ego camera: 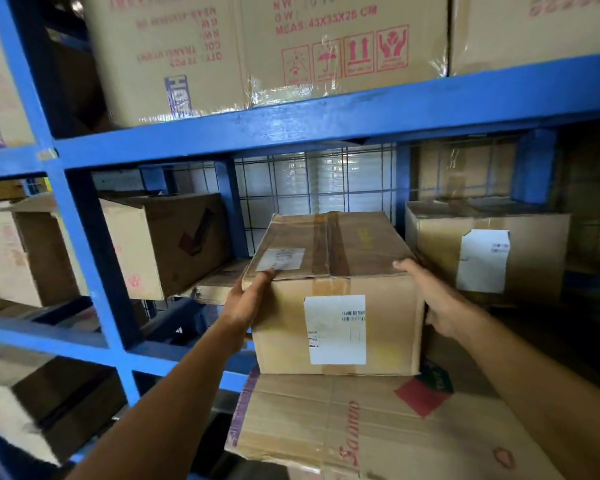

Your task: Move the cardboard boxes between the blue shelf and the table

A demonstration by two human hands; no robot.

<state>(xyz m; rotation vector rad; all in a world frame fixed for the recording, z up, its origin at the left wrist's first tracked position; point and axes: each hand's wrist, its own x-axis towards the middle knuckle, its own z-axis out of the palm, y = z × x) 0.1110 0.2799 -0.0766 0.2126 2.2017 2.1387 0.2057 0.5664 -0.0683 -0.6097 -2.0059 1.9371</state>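
Note:
A taped cardboard box with a white label on its front sits in the middle bay of the blue shelf, resting on a flattened carton. My left hand grips its left front edge, thumb on top. My right hand clasps its right side, fingers over the top corner. A second labelled box stands just to the right, and an open brown box stands to the left. The table is out of view.
Large printed cartons fill the upper shelf. A flat carton with red lettering lies under the held box. A blue upright post stands left of my arm. Wire mesh backs the bay.

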